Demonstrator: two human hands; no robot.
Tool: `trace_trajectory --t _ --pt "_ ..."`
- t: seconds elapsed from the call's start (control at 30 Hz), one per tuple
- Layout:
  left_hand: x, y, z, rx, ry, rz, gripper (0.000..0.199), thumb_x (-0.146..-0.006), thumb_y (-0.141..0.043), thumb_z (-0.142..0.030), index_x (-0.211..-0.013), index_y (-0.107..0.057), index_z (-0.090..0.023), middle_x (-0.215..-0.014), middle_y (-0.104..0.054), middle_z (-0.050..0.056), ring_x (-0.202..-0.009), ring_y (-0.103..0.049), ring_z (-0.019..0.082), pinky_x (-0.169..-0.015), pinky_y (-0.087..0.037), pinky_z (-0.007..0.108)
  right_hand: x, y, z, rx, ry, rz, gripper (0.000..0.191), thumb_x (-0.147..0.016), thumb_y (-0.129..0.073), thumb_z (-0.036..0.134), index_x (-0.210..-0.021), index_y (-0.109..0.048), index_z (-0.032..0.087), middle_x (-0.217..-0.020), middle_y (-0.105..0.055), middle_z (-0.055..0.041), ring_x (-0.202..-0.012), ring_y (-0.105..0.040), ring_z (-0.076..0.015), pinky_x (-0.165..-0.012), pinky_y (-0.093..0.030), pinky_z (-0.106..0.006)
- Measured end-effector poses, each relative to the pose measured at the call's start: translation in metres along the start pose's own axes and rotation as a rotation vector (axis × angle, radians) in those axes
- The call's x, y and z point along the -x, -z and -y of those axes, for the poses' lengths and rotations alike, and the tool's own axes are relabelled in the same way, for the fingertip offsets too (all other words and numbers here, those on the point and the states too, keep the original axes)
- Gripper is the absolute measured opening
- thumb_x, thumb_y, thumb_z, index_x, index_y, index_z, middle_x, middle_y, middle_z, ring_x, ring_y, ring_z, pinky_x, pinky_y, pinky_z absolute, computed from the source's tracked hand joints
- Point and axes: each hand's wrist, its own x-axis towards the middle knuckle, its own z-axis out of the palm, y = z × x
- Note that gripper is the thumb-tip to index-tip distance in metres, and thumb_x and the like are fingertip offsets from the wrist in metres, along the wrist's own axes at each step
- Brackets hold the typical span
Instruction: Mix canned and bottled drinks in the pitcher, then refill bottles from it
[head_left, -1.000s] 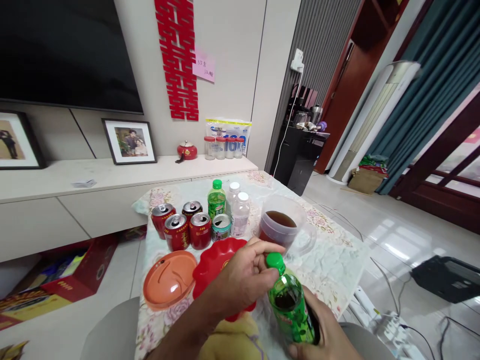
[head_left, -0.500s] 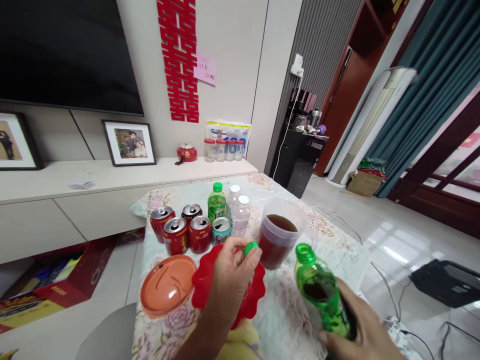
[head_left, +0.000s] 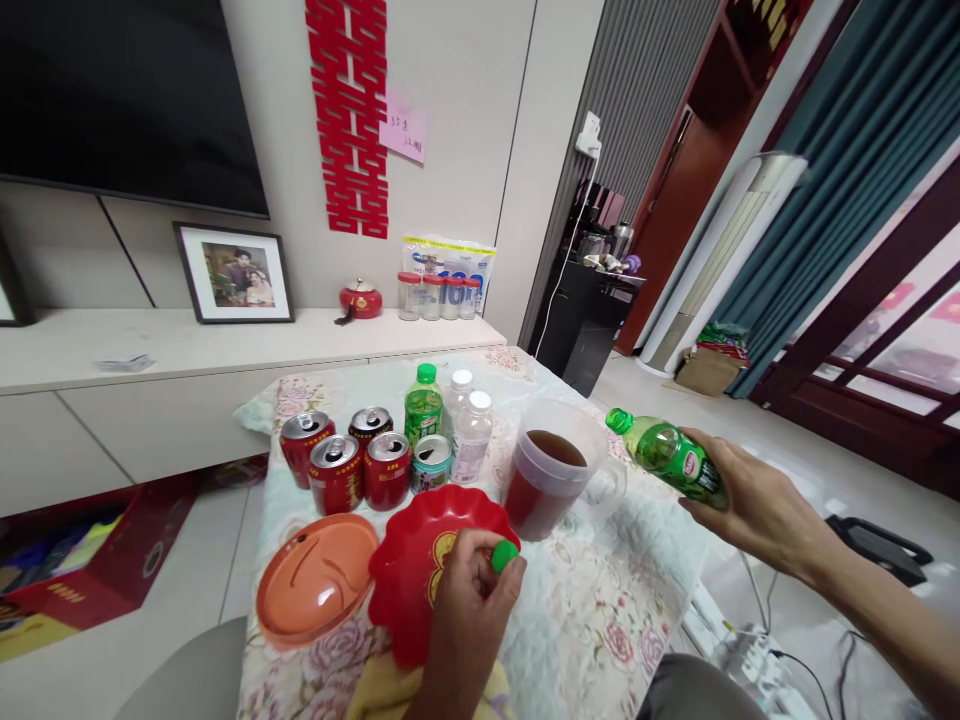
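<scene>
My right hand [head_left: 742,495] is closed round the lower part of a green plastic bottle [head_left: 667,455]. The bottle is uncapped and tilted well over, its mouth pointing left towards the pitcher, with dark liquid inside. A translucent plastic pitcher [head_left: 544,495] of reddish-brown liquid stands on the table, left of the bottle's mouth. My left hand [head_left: 476,595] pinches a green bottle cap [head_left: 504,555] over a red scalloped plate [head_left: 405,560]. An orange lid [head_left: 319,580] lies flat to the left of the plate.
Several opened red cans [head_left: 337,475] and a teal-topped can [head_left: 431,465] stand behind the plate. A capped green bottle [head_left: 424,405] and two clear white-capped bottles [head_left: 471,440] stand beside them. A yellow cloth [head_left: 382,690] lies at the front. Cables and a power strip [head_left: 750,655] are on the floor at right.
My right hand has raised the green bottle and tipped it leftward, nearer the pitcher. My left hand has dropped slightly, still pinching the cap. The view has shifted a little.
</scene>
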Motion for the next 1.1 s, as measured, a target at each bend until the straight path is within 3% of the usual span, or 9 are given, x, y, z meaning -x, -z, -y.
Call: trace_trajectory --t 0.13,0.27,0.63,1.1 --pt "0.003 0.002 0.001 -0.046 -0.01 -0.015 0.034 -0.077 -0.082 -0.048 -0.086 -0.063 -0.021 -0.061 -0.045 -0.008 -0.055 -0.046 0.011 -0.053 -0.037 0.022 -0.009 0.001 -0.003 0.09 0.101 -0.006 0.058 -0.087 -0.057 0.026 -0.142 -0.042 0.013 -0.106 -0.072 -0.0178 -0.086 -0.073 -0.0346 -0.072 -0.059 -0.046" --pt "0.004 0.001 0.0 -0.074 -0.004 -0.018 0.033 -0.076 -0.081 -0.048 -0.084 -0.064 -0.021 -0.061 -0.046 -0.007 -0.055 -0.046 0.012 -0.053 -0.038 0.023 -0.015 0.001 -0.007 0.132 0.163 0.001 0.056 -0.089 -0.056 0.025 -0.143 -0.042 0.014 -0.112 -0.072 -0.0187 -0.094 -0.072 -0.0364 -0.077 -0.058 -0.049" --pt "0.005 0.003 0.006 -0.069 0.011 -0.002 0.03 -0.077 -0.079 -0.046 -0.084 -0.064 -0.021 -0.06 -0.044 -0.008 -0.054 -0.042 0.012 -0.053 -0.034 0.023 -0.028 0.007 -0.011 0.163 0.184 0.019 0.055 -0.088 -0.055 0.023 -0.142 -0.048 0.012 -0.118 -0.071 -0.0206 -0.103 -0.069 -0.0375 -0.088 -0.056 -0.052" --pt "0.005 0.003 0.006 -0.07 0.016 0.008 0.031 -0.077 -0.079 -0.047 -0.084 -0.065 -0.021 -0.058 -0.044 -0.008 -0.053 -0.043 0.012 -0.052 -0.034 0.023 -0.031 0.014 -0.013 0.264 0.224 0.021 0.058 -0.085 -0.054 0.019 -0.143 -0.046 0.014 -0.123 -0.071 -0.0203 -0.105 -0.07 -0.038 -0.082 -0.054 -0.05"
